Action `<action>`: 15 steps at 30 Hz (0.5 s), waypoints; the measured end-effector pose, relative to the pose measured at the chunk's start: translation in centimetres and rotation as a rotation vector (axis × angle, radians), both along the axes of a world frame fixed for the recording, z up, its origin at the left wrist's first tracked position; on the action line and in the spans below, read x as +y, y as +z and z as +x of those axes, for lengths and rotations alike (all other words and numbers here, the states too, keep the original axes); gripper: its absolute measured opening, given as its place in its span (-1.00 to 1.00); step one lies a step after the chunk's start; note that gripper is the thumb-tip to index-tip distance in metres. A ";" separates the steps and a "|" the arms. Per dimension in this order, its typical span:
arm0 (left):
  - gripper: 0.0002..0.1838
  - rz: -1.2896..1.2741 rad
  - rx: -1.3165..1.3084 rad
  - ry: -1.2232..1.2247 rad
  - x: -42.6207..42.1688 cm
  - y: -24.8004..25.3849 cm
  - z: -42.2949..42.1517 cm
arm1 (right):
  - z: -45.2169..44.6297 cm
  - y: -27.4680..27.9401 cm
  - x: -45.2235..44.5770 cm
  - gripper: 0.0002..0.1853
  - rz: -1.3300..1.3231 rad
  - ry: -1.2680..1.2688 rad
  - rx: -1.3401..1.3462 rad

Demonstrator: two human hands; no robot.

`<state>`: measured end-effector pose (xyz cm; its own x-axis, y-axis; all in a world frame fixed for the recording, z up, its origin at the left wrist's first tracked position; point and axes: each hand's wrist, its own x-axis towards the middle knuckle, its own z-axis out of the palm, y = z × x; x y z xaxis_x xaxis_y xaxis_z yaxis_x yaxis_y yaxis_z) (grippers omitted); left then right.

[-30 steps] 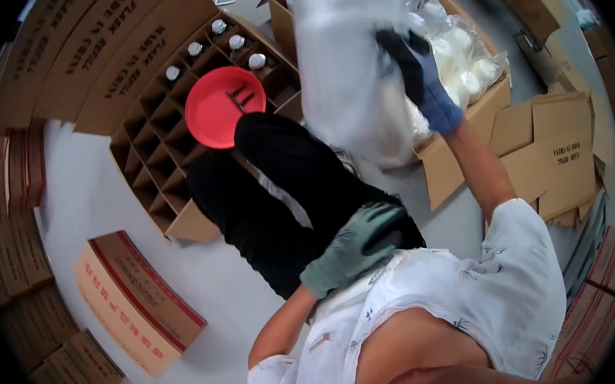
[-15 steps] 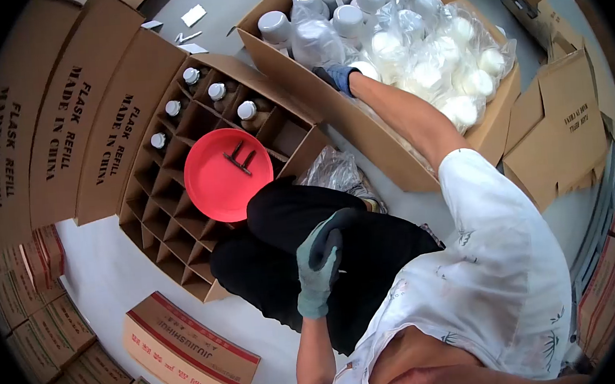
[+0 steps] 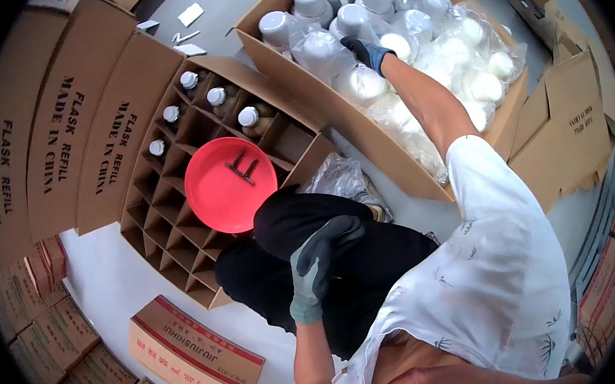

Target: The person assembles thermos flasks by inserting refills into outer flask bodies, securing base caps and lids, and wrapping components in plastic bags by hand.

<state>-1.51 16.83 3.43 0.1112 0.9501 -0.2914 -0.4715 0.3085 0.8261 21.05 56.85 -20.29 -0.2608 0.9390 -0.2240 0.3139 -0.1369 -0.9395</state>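
My right hand (image 3: 369, 53), in a dark and blue glove, reaches into the large carton (image 3: 344, 110). Its fingers are pressed together on a plastic-wrapped white item (image 3: 360, 85). Grey-white capped items (image 3: 309, 3) stand in the carton beyond it. My left hand (image 3: 317, 263), in a grey-green glove, lies over my dark-trousered leg with its fingers stretched out and nothing visible in it. A red round dish (image 3: 225, 195) holding small dark pieces (image 3: 241, 168) rests on the divided carton (image 3: 174, 238).
Silver-capped bottles (image 3: 216, 96) stand in several cells of the divided carton. Its tall flaps (image 3: 93, 129) rise at the left. A printed box (image 3: 194, 352) lies on the floor. Flattened cardboard (image 3: 562, 128) is at the right, stacked boxes (image 3: 62, 330) at lower left. Crumpled plastic (image 3: 336, 175) lies by my foot.
Since a second ago, my right hand has gone from a blurred, plastic-wrapped bundle into the large carton, then slightly farther in. My left hand has shifted from my lap onto my leg.
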 end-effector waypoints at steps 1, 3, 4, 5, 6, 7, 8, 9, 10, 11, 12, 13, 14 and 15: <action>-0.43 0.003 -0.028 0.007 -0.2 -0.1 -0.2 | -0.5 0.2 0.1 -0.62 -0.125 -0.004 -0.008; -0.45 -0.001 -0.046 0.033 -0.9 -0.4 -0.3 | -1.6 1.3 0.1 -0.67 -0.017 -0.090 0.227; -0.45 -0.006 -0.036 0.052 -1.3 -0.7 -0.4 | -1.3 2.5 0.9 -0.67 -0.344 -0.193 0.350; -0.46 -0.007 -0.030 0.068 -1.5 -0.9 -0.3 | -0.7 2.9 1.2 -0.68 -0.032 -0.063 0.327; -0.49 0.022 0.026 0.062 -1.4 -0.7 -0.3 | 0.6 3.3 1.5 -0.69 0.282 0.066 0.297; -0.53 0.050 0.082 0.055 -1.3 -0.5 -0.4 | 1.7 3.7 1.8 -0.69 0.594 0.194 0.260; -0.56 0.079 0.140 0.047 -1.2 -0.3 -0.2 | 2.4 7.1 1.3 -0.59 0.537 0.198 0.176; -0.58 0.103 0.232 0.079 -1.1 -0.6 0.1 | 2.5 11.8 -0.3 -0.61 0.530 0.170 0.118; -0.58 0.127 0.324 0.115 -0.8 -1.3 0.4 | 2.1 16.9 -2.6 -0.62 0.523 0.142 0.062; -0.57 0.149 0.416 0.158 -0.4 -1.4 0.8 | 1.9 21.0 -4.9 -0.64 0.462 0.193 0.229; -0.52 0.292 0.545 0.215 1.0 -0.5 1.5 | 1.5 24.9 -7.6 -0.65 0.396 0.251 0.394; -0.45 0.436 0.674 0.275 2.9 1.3 2.3 | 0.7 28.8 -11.3 -0.62 0.246 0.253 0.494; -0.31 0.498 0.737 0.258 4.4 4.5 3.3 | 0.5 31.4 -14.6 -0.58 0.290 0.386 0.512; -0.26 0.677 1.024 0.314 5.7 6.2 4.0 | -0.3 32.9 -17.4 -0.54 0.183 0.437 0.650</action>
<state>2.53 22.52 9.67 -0.1331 0.8866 0.4429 0.4987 -0.3263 0.8030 20.73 39.40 12.59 -0.6383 0.7292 0.2466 -0.3140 0.0458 -0.9483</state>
